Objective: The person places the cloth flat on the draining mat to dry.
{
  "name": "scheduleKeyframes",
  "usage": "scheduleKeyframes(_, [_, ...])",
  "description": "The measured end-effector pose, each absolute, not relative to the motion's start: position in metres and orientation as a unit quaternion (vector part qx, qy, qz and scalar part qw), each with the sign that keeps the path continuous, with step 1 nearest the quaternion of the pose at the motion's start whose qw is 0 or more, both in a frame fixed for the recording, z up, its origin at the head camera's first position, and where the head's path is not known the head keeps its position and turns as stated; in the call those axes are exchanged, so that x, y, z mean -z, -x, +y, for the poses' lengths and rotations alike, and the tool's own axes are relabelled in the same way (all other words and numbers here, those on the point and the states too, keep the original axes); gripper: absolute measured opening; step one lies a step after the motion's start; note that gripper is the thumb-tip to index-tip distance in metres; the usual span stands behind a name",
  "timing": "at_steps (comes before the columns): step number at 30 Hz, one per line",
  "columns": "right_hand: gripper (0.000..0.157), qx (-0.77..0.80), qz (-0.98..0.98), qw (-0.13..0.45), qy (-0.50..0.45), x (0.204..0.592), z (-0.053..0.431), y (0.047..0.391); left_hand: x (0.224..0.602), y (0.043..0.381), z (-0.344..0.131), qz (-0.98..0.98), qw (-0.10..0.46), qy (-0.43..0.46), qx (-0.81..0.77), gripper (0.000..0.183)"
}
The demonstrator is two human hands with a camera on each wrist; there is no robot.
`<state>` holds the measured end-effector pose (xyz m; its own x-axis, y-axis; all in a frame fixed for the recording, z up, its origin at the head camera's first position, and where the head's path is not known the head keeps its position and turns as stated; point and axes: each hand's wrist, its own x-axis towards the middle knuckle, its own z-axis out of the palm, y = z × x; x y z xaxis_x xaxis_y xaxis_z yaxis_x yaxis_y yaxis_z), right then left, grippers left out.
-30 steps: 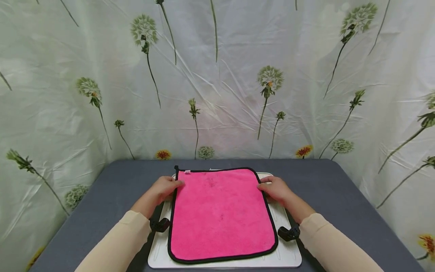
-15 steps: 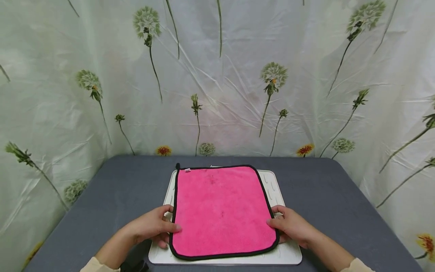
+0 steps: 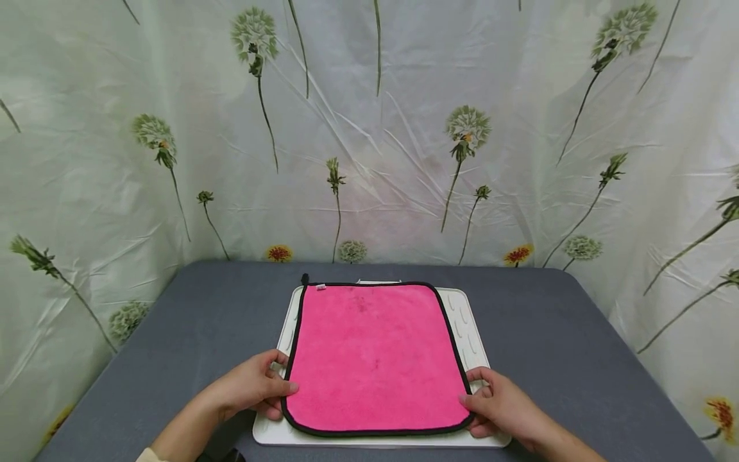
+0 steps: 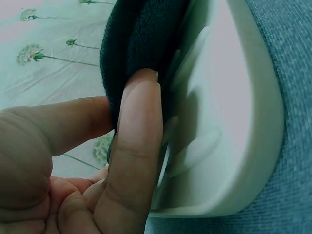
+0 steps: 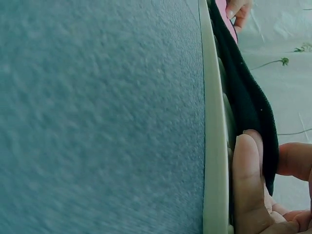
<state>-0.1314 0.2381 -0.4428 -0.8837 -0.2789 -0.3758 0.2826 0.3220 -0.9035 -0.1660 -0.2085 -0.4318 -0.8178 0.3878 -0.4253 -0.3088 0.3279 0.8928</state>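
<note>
A pink cloth with a black border lies spread over a white ridged tray. Near its front left corner my left hand pinches the black edge, thumb on top and fingers beneath. My right hand pinches the cloth at the front right corner in the same way. In the left wrist view, the cloth's dark edge sits between thumb and fingers, above the tray. The right wrist view shows the dark edge held just over the tray's rim.
The tray stands on a table with a grey-blue cover. Behind and beside the table hangs a white curtain printed with dandelions and orange flowers.
Both hands have moved from the cloth's back side edges toward the front corners and now pinch there. The cloth's front edge has shifted slightly.
</note>
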Motion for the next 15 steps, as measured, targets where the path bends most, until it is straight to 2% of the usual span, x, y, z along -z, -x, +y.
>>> scheduleKeyframes(15, [0.056,0.585,0.779,0.225,-0.013,0.447,0.24,0.12,0.432,0.155,-0.21,0.764,0.286,-0.041,-0.576,0.057])
